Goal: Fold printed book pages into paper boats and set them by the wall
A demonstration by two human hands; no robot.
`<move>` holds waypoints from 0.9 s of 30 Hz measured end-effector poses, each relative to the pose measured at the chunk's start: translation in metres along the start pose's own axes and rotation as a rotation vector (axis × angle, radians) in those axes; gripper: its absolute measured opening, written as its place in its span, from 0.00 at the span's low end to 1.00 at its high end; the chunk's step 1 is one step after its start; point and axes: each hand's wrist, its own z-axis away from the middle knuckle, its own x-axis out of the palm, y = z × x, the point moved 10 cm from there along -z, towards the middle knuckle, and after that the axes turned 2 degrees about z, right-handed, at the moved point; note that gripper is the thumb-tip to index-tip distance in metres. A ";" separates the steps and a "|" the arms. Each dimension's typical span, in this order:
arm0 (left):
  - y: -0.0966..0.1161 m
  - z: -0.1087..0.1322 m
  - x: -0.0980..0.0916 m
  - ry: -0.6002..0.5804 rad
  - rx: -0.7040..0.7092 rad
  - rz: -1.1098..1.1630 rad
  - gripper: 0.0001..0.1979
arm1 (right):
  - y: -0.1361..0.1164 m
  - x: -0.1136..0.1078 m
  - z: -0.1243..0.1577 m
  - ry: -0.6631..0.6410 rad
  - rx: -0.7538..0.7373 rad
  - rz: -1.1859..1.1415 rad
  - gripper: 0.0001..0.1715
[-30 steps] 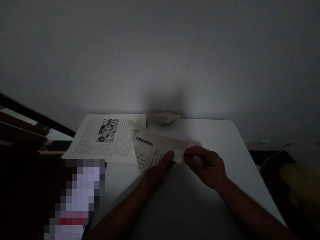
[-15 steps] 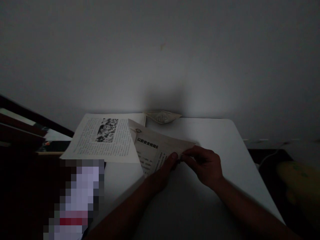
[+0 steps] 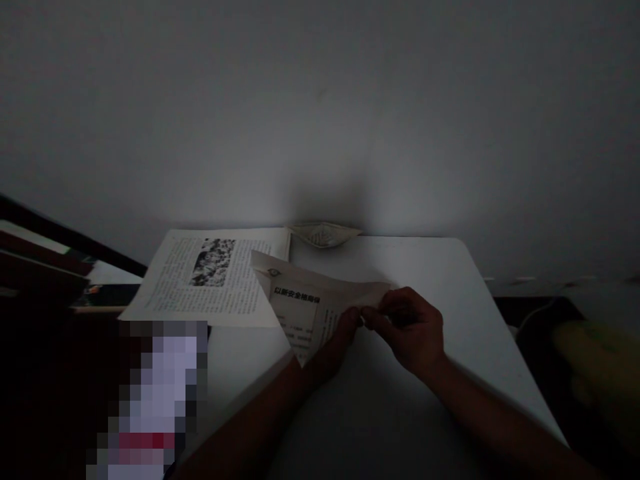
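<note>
A printed sheet of paper, folded to a triangular shape, is held above the white table with its pointed corners to the left and down. My left hand is closed on its near right edge, the thumb pressed on the print. Just beside it, my right hand pinches the right end of the paper between thumb and fingers. The two thumbs almost touch. A folded paper boat stands at the back of the table against the wall. Dim light hides the fingers under the paper.
Left on the white table lies a stack of printed pages with a black-and-white picture, partly overhanging the edge. A plain wall rises behind. A blurred yellow object sits low at the right, and a pixelated patch covers the lower left.
The folded sheet has tilted, its left corner slightly lower and its bottom corner now showing. My left hand has shifted a little right, bringing its thumb closer to my right thumb.
</note>
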 end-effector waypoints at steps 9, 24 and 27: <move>0.015 0.001 0.001 0.038 0.071 -0.057 0.25 | 0.012 0.015 -0.002 -0.152 0.157 -0.254 0.26; 0.033 0.006 0.016 -0.221 0.108 -0.072 0.25 | 0.028 0.049 0.009 -0.501 0.340 -0.338 0.13; 0.036 0.007 0.026 -0.298 0.126 -0.072 0.28 | 0.021 0.050 0.013 -0.545 0.266 -0.175 0.22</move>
